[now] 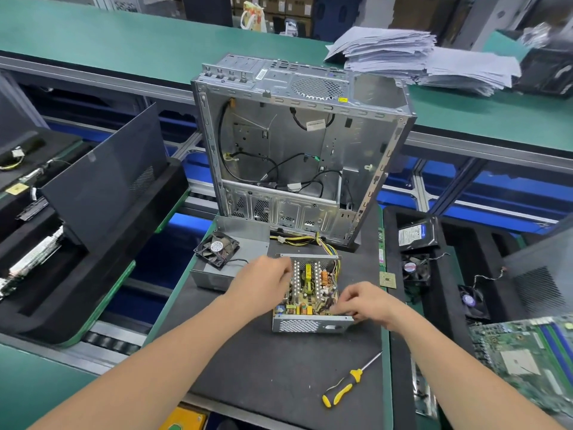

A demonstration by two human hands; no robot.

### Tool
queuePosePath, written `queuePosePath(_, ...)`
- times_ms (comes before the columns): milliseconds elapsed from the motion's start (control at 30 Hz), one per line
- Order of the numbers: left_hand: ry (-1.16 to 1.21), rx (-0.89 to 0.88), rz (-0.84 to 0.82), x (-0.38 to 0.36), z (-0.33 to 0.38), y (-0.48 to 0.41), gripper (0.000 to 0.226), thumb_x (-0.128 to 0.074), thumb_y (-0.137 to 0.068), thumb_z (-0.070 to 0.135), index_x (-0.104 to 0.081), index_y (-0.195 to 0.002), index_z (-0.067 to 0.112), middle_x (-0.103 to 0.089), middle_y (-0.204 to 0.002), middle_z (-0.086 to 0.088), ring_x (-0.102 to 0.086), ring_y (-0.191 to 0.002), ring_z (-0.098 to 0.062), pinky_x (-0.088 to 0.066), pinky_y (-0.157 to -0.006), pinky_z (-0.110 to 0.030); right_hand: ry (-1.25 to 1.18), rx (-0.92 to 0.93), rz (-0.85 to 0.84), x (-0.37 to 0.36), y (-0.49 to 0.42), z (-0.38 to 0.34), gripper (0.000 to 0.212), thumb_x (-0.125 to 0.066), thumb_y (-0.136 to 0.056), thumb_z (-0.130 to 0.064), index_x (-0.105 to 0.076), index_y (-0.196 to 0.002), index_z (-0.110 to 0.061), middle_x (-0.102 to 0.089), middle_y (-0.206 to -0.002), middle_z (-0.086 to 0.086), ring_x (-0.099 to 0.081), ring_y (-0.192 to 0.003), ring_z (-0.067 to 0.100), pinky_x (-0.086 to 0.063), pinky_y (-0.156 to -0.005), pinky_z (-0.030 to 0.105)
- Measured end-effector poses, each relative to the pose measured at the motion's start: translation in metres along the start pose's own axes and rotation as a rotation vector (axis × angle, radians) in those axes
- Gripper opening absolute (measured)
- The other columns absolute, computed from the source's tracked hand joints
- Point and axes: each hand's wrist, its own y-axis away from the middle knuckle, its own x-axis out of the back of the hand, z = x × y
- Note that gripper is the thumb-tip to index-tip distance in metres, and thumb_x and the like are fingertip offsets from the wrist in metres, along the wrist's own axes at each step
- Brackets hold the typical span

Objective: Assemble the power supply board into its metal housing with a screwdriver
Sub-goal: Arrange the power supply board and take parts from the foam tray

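Note:
The power supply board (311,290) with yellow and orange parts lies inside its perforated metal housing (307,324) on the black mat. My left hand (263,282) rests on the housing's left side, fingers curled over its edge. My right hand (361,301) pinches at the board's near right corner; what it pinches is hidden by the fingers. A bundle of coloured wires (325,243) runs from the housing's far end. The yellow and black screwdriver (347,381) lies untouched on the mat, near and right of the housing.
An open computer case (297,150) stands upright behind the housing. A metal cover (245,240) with a black fan (217,248) lies at the left. Trays at the right hold fans (415,270), a hard drive (415,232) and a motherboard (527,364). Paper stacks (418,57) sit behind.

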Motion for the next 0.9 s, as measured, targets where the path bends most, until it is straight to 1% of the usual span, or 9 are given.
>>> queuePosePath(67,-0.013,-0.142,0.09,0.0,0.009,-0.005,0.012,-0.054,-0.1,0.028,-0.065,-0.101,0.025,-0.064,-0.096,0.008,-0.065,-0.092,-0.019,-0.054,-0.072,-0.036,0.061,0.027,0.002,-0.003,0.003,-0.004,0.026,-0.092,-0.076,-0.033,-0.072,-0.071,-0.017,-0.07,-0.076,0.001,-0.066,-0.077,0.019,-0.059,-0.065,0.027)
queuePosePath(133,0.03,-0.271,0.084,-0.007,0.013,-0.009,0.014,-0.061,-0.097,0.03,-0.069,-0.108,0.026,-0.06,-0.119,0.006,-0.057,-0.115,-0.019,-0.05,-0.092,-0.039,0.105,0.052,0.053,-0.007,0.005,-0.009,0.022,-0.087,-0.078,-0.029,-0.072,-0.066,-0.017,-0.068,-0.069,0.0,-0.064,-0.067,0.019,-0.06,-0.061,0.029)
queuePosePath(200,0.054,-0.296,-0.014,-0.017,0.014,-0.011,0.025,-0.066,-0.095,0.038,-0.066,-0.12,0.032,-0.041,-0.154,0.0,-0.033,-0.147,-0.025,-0.028,-0.12,-0.047,0.097,0.064,0.11,-0.008,0.006,-0.011,0.02,-0.082,-0.081,-0.027,-0.075,-0.069,-0.013,-0.07,-0.068,0.0,-0.064,-0.061,0.018,-0.06,-0.057,0.029)
queuePosePath(233,0.042,-0.292,-0.067,-0.022,0.013,-0.011,0.031,-0.065,-0.094,0.043,-0.062,-0.124,0.037,-0.026,-0.164,0.0,-0.014,-0.156,-0.025,-0.012,-0.126,-0.05,0.069,0.072,0.133,-0.008,0.006,-0.01,0.019,-0.082,-0.083,-0.026,-0.077,-0.072,-0.011,-0.071,-0.07,0.0,-0.065,-0.061,0.016,-0.059,-0.056,0.028)
queuePosePath(267,0.023,-0.286,-0.111,-0.026,0.012,-0.011,0.035,-0.065,-0.093,0.046,-0.057,-0.127,0.041,-0.014,-0.169,0.0,-0.001,-0.159,-0.024,-0.001,-0.126,-0.054,0.042,0.082,0.148,-0.008,0.006,-0.008,0.019,-0.083,-0.084,-0.025,-0.077,-0.074,-0.011,-0.072,-0.071,0.0,-0.065,-0.062,0.013,-0.057,-0.055,0.025)
queuePosePath(333,-0.008,-0.279,-0.153,-0.031,0.011,-0.011,0.039,-0.063,-0.092,0.047,-0.05,-0.128,0.046,-0.003,-0.172,0.002,0.009,-0.159,-0.025,0.006,-0.125,-0.057,0.024,0.101,0.141,-0.008,0.006,-0.006,0.018,-0.087,-0.084,-0.026,-0.078,-0.079,-0.012,-0.074,-0.071,-0.003,-0.064,-0.064,0.007,-0.052,-0.053,0.02)
queuePosePath(567,-0.098,-0.288,-0.176,-0.032,0.013,-0.016,0.039,-0.069,-0.093,0.035,-0.046,-0.122,0.048,-0.004,-0.17,-0.003,0.004,-0.157,-0.029,0.003,-0.123,-0.061,-0.064,0.076,0.094,-0.007,0.006,-0.007,0.034,-0.093,-0.078,-0.024,-0.07,-0.099,-0.008,-0.075,-0.071,-0.002,-0.064,-0.059,0.002,-0.047,-0.052,0.018)
queuePosePath(733,-0.118,-0.292,-0.153,-0.032,0.013,-0.015,0.041,-0.069,-0.09,0.039,-0.044,-0.121,0.049,-0.006,-0.169,-0.002,-0.001,-0.156,-0.027,-0.001,-0.122,-0.059,-0.085,0.094,0.144,-0.012,0.002,-0.004,0.037,-0.098,-0.069,-0.02,-0.07,-0.091,-0.012,-0.074,-0.076,0.011,-0.066,-0.074,0.016,-0.048,-0.079,0.034)
queuePosePath(900,-0.136,-0.282,-0.159,-0.031,0.017,-0.015,0.037,-0.065,-0.092,0.037,-0.043,-0.12,0.048,-0.005,-0.169,-0.003,0.0,-0.156,-0.028,-0.001,-0.122,-0.06,-0.019,0.125,0.136,-0.006,0.006,-0.003,0.037,-0.099,-0.069,-0.024,-0.073,-0.093,-0.013,-0.078,-0.082,0.007,-0.066,-0.071,0.011,-0.052,-0.074,0.027)
